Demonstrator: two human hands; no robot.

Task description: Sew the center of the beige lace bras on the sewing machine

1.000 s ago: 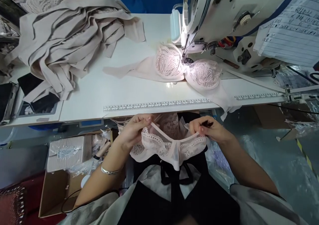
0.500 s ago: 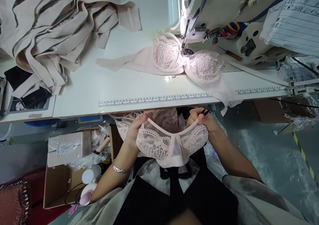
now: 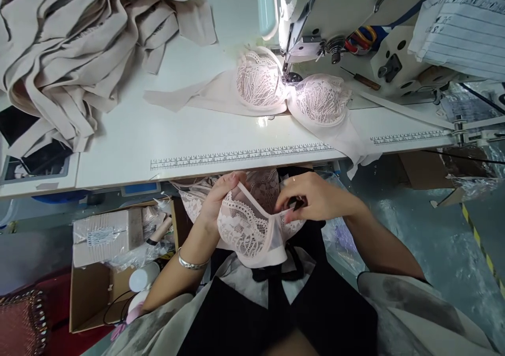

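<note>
My left hand [image 3: 221, 197] grips a pale pink lace bra [image 3: 246, 230] by the top edge of its left cup, over my lap below the table edge. Closed near the bra's centre, my right hand [image 3: 317, 195] has thumb and fingertips at the upper edge of the other cup. Small dark-bladed snips [image 3: 299, 203] are tucked in that hand, mostly hidden by the fingers. Another lace bra [image 3: 319, 99] lies under the needle of the sewing machine [image 3: 347, 3], its wings spread to both sides. More lace pieces [image 3: 193, 198] rest on my lap behind the held bra.
Beige fabric strips [image 3: 79, 46] are heaped on the table's left. A printed ruler [image 3: 236, 156] runs along the front edge. Scissors [image 3: 361, 39] and an awl-like tool [image 3: 366, 81] lie by the machine. A cardboard box [image 3: 90, 293] with packages stands low at left.
My right hand has moved left along the bra's top edge from the outer cup to near the centre. The right cup is now folded in and partly hidden; the left hand keeps its grip.
</note>
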